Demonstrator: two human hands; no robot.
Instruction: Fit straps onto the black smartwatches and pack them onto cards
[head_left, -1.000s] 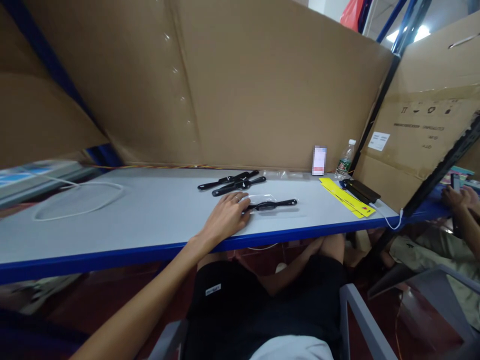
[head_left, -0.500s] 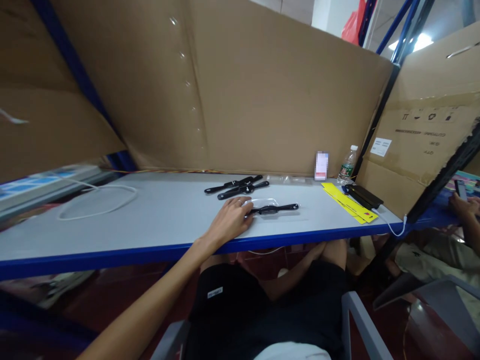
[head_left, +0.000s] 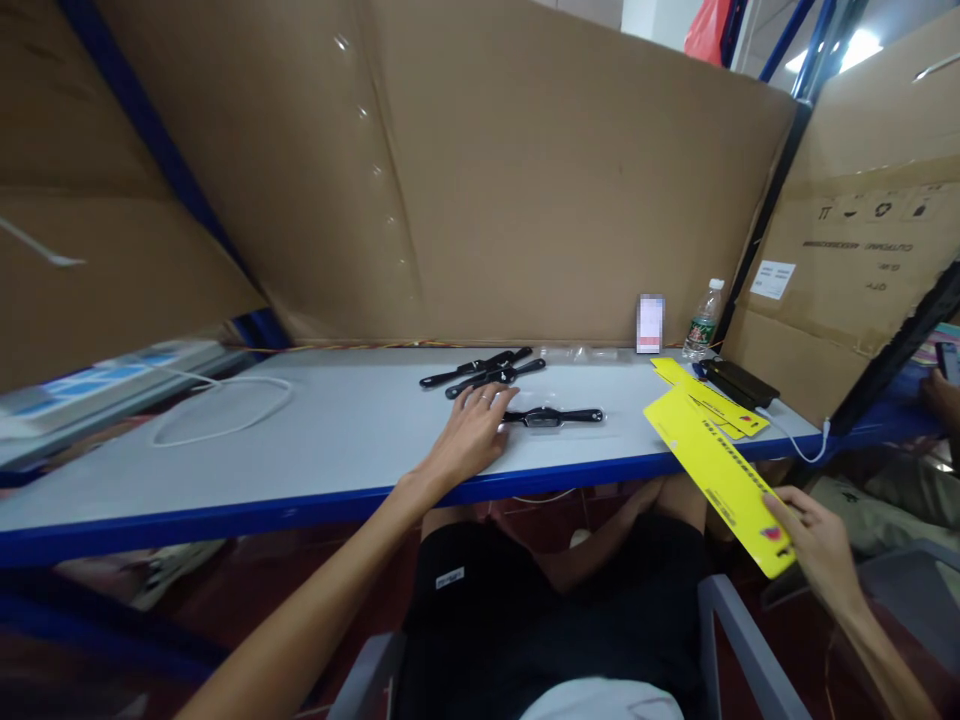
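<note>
My left hand lies on the table with its fingers bent around the left end of a black spokeshave, which sits in a clear plastic blister tray. My fingers cover that end of the tool. At the right, my right hand pinches the near end of a yellow printed card, held tilted over the table's front edge. Beyond my left hand lie several more black spokeshaves in a loose pile.
More yellow cards lie at the right beside a black case with a white cable. A water bottle and a phone stand at the back. Clear plastic trays lie behind. A power strip is at the left. Cardboard walls the table.
My right hand has come into view at the right, holding a yellow card up off the table. My left hand stays at the tray's left end. The view has shifted slightly.
</note>
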